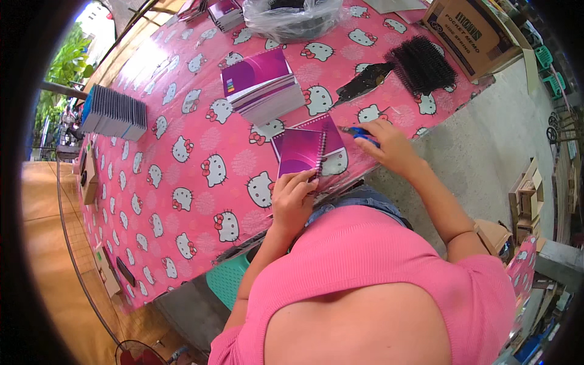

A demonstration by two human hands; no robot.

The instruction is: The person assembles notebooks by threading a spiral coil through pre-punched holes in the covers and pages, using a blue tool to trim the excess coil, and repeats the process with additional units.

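My left hand (293,198) grips the near end of a purple pocket notebook (299,152) at the table's front edge, its fingers at the bottom of the dark spiral coil (320,149) along the right side. Beneath and beyond that notebook lies another purple-covered piece (333,131) with punched holes along its edge. My right hand (394,149) is closed around blue-handled pliers (367,135), held just right of the notebooks with the tip pointing left. Farther off stands a thick stack of purple-covered pads (271,100), with no coils visible on it.
Loose black spiral coils (421,66) lie at the far right beside black plastic (365,82) and a cardboard box (468,36). A stack of notebooks (115,112) stands at left. A plastic bag (292,21) sits at the back; a phone-like dark object (126,272) lies near left.
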